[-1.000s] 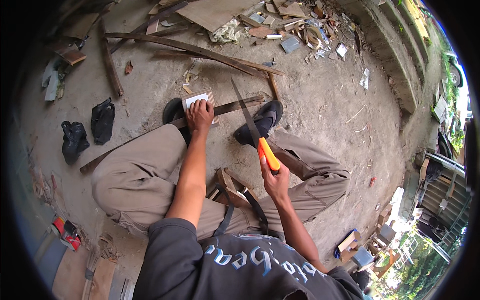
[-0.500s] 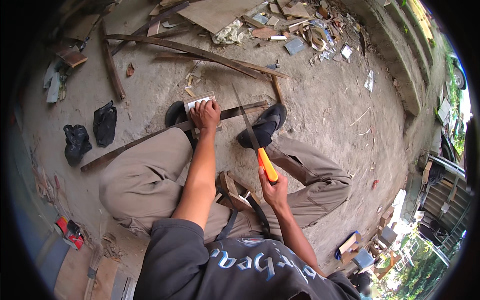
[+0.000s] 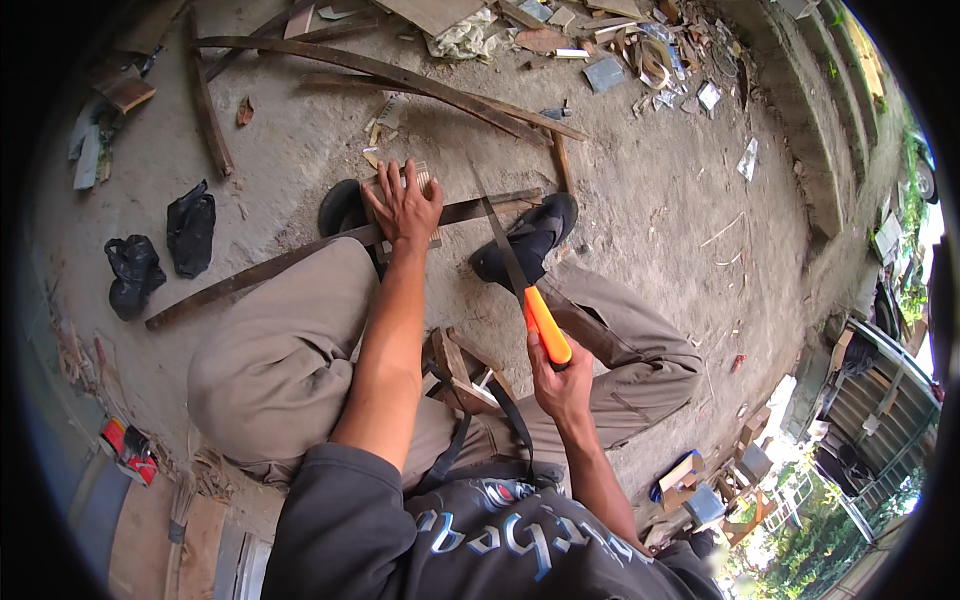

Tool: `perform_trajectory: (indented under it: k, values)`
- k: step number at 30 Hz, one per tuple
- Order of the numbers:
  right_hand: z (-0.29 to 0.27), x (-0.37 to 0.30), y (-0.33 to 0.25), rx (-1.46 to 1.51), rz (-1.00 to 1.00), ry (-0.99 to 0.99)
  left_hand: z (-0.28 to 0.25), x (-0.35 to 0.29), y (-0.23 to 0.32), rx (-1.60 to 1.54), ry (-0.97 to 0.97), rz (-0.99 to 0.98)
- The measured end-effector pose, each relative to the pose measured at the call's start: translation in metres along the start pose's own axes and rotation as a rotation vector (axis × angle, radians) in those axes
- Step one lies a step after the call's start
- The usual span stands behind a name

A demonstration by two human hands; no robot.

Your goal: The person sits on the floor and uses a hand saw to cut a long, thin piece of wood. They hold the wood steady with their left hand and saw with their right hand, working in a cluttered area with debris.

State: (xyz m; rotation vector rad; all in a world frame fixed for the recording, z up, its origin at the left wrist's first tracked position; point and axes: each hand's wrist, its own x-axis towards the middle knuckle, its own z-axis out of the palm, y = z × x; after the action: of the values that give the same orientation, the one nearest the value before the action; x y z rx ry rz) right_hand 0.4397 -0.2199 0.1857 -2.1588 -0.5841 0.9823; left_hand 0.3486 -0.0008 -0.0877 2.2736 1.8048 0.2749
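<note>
My left hand [image 3: 405, 208] presses down with fingers spread on a small ridged wooden block [image 3: 424, 180] beside my left shoe [image 3: 341, 208]. Under that hand runs a long dark wooden strip [image 3: 262, 272], slanting from the lower left up to my right shoe [image 3: 535, 238]. In my right hand [image 3: 562, 383] is a handsaw [image 3: 545, 325], held by its orange handle. Its narrow blade points away from me and passes over the strip close to the right shoe. Whether the teeth touch the wood, I cannot tell.
Several long dark boards [image 3: 400, 88] lie crossed ahead of me. Scrap wood and rubbish [image 3: 640, 65] litter the far side below concrete steps [image 3: 800, 130]. Two black plastic bags [image 3: 190, 228] sit at left. A small wooden frame [image 3: 465, 372] rests between my legs.
The fingers of my left hand have gone from curled over the block to spread out on it. My right hand still holds the saw. The whole view has shifted slightly.
</note>
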Motion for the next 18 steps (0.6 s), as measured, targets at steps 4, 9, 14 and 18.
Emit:
perform_trajectory:
  k: [4, 9, 14, 18]
  values:
    - [0.000, -0.012, 0.001, -0.024, -0.015, 0.024, -0.002, -0.003, -0.002, -0.019, -0.037, -0.007]
    - [-0.001, -0.014, 0.010, -0.015, -0.002, 0.004, -0.003, -0.008, -0.002, -0.015, -0.054, -0.017]
    - [-0.006, -0.020, 0.020, 0.068, 0.055, 0.027, -0.003, 0.004, 0.004, 0.006, -0.070, -0.026]
    - [-0.006, -0.034, 0.024, 0.056, 0.000, 0.042, 0.002, 0.002, -0.004, -0.009, -0.058, -0.020]
